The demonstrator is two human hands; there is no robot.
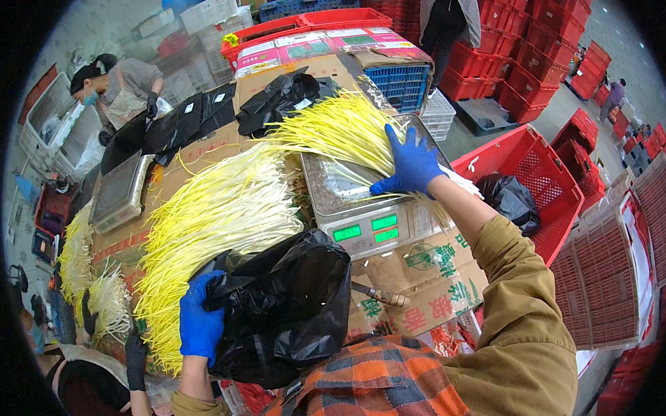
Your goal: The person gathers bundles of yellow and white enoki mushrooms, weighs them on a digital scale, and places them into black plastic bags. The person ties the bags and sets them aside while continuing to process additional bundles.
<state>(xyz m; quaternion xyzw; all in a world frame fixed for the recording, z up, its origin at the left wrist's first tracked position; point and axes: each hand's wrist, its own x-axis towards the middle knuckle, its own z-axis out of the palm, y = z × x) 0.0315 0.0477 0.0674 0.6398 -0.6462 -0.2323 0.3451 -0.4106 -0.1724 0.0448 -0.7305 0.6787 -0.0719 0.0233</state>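
Observation:
My left hand (203, 317), in a blue glove, grips the edge of a black plastic bag (292, 308) whose mouth gapes. My right hand (411, 161), gloved in blue too, lies with spread fingers on a bundle of yellow chives (335, 128) resting across the steel pan of a digital scale (332, 180); whether its fingers close round the stalks I cannot tell. The scale's green displays are lit. Left of the scale spreads a large pile of yellow and white chives (217, 206). A knife with a wooden handle (388, 297) lies on the cardboard, partly under the bag.
Another scale (120, 188) and flat black bags (181, 117) lie further left. A red crate (553, 200) holding a black bag stands at the right. A masked person (128, 86) works across the table; a co-worker's dark-gloved hand (134, 358) is at lower left. Red crates (482, 65) are stacked behind.

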